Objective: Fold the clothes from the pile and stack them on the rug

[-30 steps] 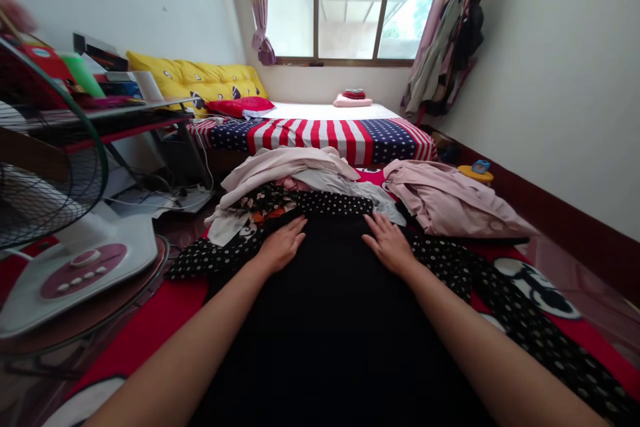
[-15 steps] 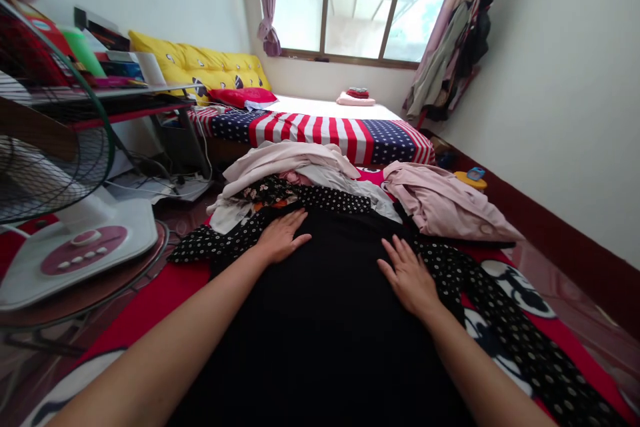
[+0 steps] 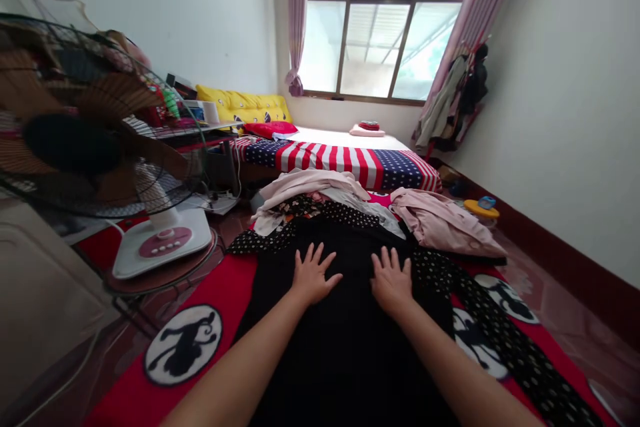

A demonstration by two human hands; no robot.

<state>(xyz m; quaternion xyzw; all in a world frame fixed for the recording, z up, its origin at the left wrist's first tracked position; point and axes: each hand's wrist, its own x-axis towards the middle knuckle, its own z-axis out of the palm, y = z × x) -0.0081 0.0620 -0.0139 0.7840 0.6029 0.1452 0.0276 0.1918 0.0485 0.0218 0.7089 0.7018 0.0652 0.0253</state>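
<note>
A black garment (image 3: 345, 340) with polka-dot sleeves (image 3: 505, 333) lies spread flat on a red blanket (image 3: 210, 293) in front of me. My left hand (image 3: 313, 275) rests flat on its upper part, fingers spread. My right hand (image 3: 391, 278) lies flat beside it, fingers stretched out, a short gap between the two hands. Neither hand holds anything. Just beyond the garment's top edge sits a heap of clothes (image 3: 310, 190), and a pink garment (image 3: 445, 223) lies to the right of it.
A standing fan (image 3: 95, 140) on a white base (image 3: 163, 247) is close on the left. A bed with a flag-pattern cover (image 3: 345, 157) lies ahead under the window. A cluttered desk (image 3: 200, 123) stands at the left wall. Clothes (image 3: 450, 100) hang in the right corner.
Both hands slid down the black garment toward me and came closer together. The camera tilted up and back, bringing the fan and more of the room into view.
</note>
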